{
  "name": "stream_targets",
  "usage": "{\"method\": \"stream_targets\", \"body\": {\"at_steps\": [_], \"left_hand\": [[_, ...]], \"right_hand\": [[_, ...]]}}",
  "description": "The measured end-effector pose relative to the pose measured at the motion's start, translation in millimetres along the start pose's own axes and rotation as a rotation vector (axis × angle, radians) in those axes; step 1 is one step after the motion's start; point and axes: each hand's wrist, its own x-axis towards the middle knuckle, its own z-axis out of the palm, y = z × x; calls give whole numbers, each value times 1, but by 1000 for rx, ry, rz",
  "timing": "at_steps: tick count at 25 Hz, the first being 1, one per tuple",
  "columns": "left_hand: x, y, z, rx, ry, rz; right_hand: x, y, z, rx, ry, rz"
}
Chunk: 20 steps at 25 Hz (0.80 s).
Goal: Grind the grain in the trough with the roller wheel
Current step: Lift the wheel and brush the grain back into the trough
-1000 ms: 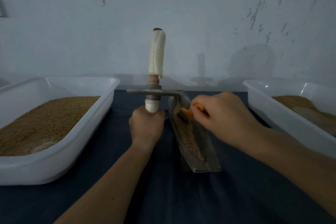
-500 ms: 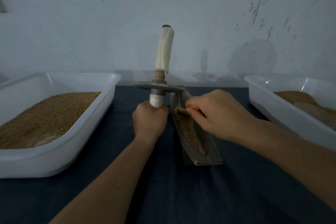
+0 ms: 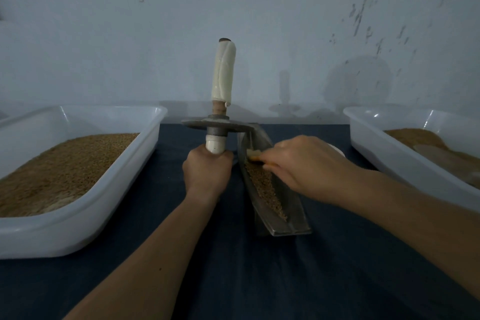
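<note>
1. Left hand (image 3: 206,173), centre frame, fist wrapped round the roller handle (image 3: 215,147); bare forearm enters from 7 o'clock.
2. Right hand (image 3: 304,166), knuckles up, fingers pinching a small yellow tool (image 3: 255,157); forearm enters from 4 o'clock.

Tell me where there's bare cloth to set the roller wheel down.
Bare cloth lies between the left tub and the left hand, and in front of the near end of the trough. A narrower strip runs between trough and right tub, under the right forearm. Crowded: the trough's far end, where wheel, brush and right hand meet.
</note>
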Motion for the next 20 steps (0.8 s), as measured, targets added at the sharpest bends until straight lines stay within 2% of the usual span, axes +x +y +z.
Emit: {"method": "stream_targets", "body": {"at_steps": [2, 5, 8, 10, 15, 20], "left_hand": [[1, 0, 0, 2, -9, 6], [0, 2, 1, 1, -32, 5], [0, 0, 0, 1, -38, 12], [1, 0, 0, -9, -38, 11], [3, 0, 0, -15, -33, -2], [4, 0, 0, -44, -31, -18]], "right_hand": [[-15, -2, -2, -32, 0, -45], [-22, -1, -11, -13, 109, -63], [-16, -1, -21, 30, 31, -15], [-17, 1, -32, 83, 44, -3], [-45, -8, -77, 257, 384, 128], [-60, -40, -103, 264, 397, 131]]}}
